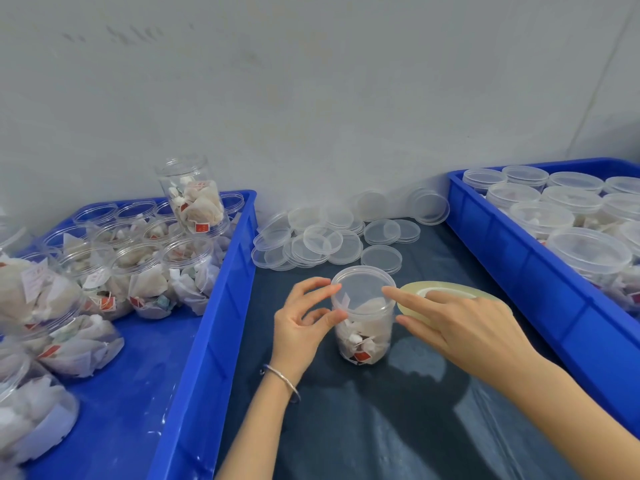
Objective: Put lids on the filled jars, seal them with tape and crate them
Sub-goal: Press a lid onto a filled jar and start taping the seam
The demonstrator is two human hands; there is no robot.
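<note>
Left hand [304,320] grasping jar [362,327] at the rim, thumb and fingers curled round lid [363,284]. Right hand [464,323] released, straight fingers touching jar's other side, resting over tape [436,289]. Jar mid-bench, between crates. Lid on; taping and crating apparently left. Left crate [221,306]: unlidded jars. Right crate [519,251]: lidded ones. Spare lids [322,240] at back edge.

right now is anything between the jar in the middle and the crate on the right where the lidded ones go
Yes. The roll of tape lies flat on the table directly right of the jar, between it and the right crate. The right hand reaches over that roll, fingertips at the jar. The crate's wall also has to be cleared.
</note>
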